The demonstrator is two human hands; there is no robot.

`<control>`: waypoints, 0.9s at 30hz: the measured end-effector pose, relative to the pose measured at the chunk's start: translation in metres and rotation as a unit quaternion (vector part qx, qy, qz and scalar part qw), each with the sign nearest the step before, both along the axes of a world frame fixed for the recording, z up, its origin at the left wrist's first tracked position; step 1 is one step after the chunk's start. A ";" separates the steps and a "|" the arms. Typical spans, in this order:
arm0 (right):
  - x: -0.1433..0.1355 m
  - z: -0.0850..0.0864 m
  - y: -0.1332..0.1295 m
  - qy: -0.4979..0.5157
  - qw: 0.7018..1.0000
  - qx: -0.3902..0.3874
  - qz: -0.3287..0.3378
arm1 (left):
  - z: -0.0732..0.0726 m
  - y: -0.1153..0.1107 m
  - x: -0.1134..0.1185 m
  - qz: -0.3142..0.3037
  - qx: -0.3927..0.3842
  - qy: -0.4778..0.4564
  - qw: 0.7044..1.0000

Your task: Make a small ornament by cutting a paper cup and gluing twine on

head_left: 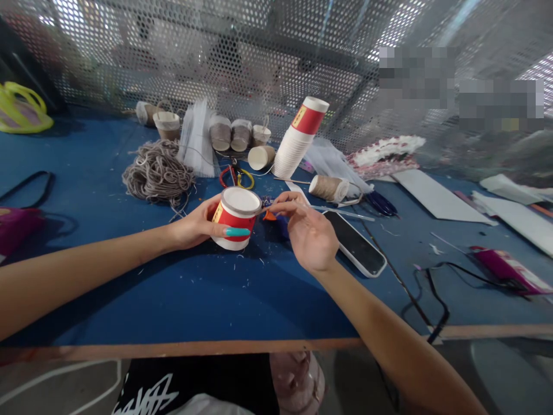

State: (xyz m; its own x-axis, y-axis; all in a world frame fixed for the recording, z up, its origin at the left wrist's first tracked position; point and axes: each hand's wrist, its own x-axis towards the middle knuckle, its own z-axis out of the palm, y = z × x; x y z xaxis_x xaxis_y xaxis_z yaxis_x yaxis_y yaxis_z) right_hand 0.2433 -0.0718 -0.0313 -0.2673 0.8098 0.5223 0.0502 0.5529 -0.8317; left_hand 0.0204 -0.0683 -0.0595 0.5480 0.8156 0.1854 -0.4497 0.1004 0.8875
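My left hand [203, 222] is wrapped round a red and white paper cup [233, 230], held bottom up above the table. A thin grey cord [225, 199] runs along the cup's upper edge. At the right of that edge, the fingertips of my right hand [309, 230] are pinched together on what looks like the cord's end, mostly hidden by the fingers. Partly behind this hand lies a blue and orange tool [280, 226], seemingly a glue gun, near a clear stick [345, 213]. Beyond the cup are small scissors or snips [237, 176] with red and yellow handles.
A heap of grey cord [159, 172] lies at the back left. Several cord-wrapped cups [220, 134] and a leaning stack of paper cups [295, 147] stand behind. A phone [356, 245] is right of my right hand. White boards [444, 196] lie further right, before a perforated metal screen [268, 63].
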 end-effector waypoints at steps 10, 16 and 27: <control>0.000 0.001 -0.021 -0.226 0.917 0.327 -0.008 | 0.000 0.000 0.004 0.116 0.007 0.043 0.992; -0.001 0.004 -0.021 -0.299 0.896 0.328 -0.004 | 0.003 -0.001 0.004 0.123 0.011 0.045 0.991; -0.004 0.001 -0.026 -0.294 0.908 0.299 0.003 | 0.000 0.000 0.002 0.113 0.027 0.053 0.992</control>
State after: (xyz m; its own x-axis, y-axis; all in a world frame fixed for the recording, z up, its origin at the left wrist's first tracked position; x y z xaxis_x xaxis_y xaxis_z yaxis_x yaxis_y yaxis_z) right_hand 0.2395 -0.0977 -0.0298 -0.6453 0.4253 0.6346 0.3833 0.8988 -0.2126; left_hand 0.0220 -0.0688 -0.0590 0.3721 0.9099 0.1834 -0.3583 -0.0414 0.9327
